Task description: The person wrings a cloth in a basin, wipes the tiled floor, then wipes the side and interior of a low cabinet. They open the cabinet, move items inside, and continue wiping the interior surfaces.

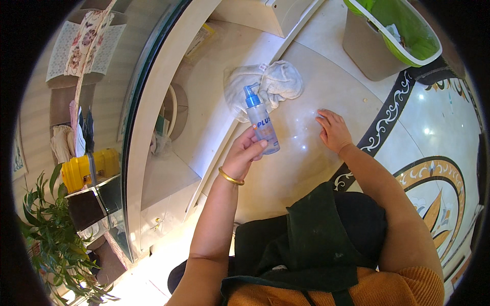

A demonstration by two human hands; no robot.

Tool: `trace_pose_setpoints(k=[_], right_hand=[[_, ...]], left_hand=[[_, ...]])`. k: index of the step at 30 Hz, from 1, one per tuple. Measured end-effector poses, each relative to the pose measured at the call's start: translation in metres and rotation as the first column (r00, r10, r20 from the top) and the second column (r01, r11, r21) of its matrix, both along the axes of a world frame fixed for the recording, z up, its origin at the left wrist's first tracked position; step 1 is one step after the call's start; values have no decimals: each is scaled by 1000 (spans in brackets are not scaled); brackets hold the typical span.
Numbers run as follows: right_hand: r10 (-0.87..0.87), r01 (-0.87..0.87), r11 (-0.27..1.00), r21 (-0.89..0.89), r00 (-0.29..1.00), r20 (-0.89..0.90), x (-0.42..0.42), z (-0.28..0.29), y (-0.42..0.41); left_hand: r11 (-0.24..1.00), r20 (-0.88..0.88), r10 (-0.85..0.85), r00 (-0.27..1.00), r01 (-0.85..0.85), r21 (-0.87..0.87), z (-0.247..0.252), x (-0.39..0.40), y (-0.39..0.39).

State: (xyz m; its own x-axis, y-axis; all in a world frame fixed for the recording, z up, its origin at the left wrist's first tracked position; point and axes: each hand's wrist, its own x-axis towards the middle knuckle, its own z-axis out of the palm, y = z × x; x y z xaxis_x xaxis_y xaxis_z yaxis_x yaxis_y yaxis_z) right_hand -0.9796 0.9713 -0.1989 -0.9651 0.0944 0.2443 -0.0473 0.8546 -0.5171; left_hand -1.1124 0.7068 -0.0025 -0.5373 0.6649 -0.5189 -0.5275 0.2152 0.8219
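Observation:
In my left hand (244, 150) is a clear plastic pump bottle (264, 128) with a blue pump head, tilted and gripped near its base. Printed writing runs along its side. Behind the pump head, a crumpled pale towel (282, 82) lies across the cabinet's lower edge and the floor. My right hand (335, 129) holds nothing; its fingers are slightly bent and spread over the glossy tiled floor (302, 168). Whether its fingertips touch the tiles I cannot tell.
A bin (369, 46) with a green liner stands at the upper right. To the left runs an open white cabinet (183, 168) under a curved glass top (132, 126). Beyond it are a yellow case (103, 166) and a leafy plant (53, 229).

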Motion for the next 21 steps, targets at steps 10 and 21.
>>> trace_pose_setpoints(k=[10, 21], right_hand=[[-3, 3, 1000, -2, 1000, 5, 1, 1, 2], [12, -12, 1000, -8, 999, 37, 2, 0, 2]], left_hand=[[998, 20, -27, 999, 26, 63, 1, -3, 3], [998, 11, -35, 999, 34, 58, -4, -5, 9]])
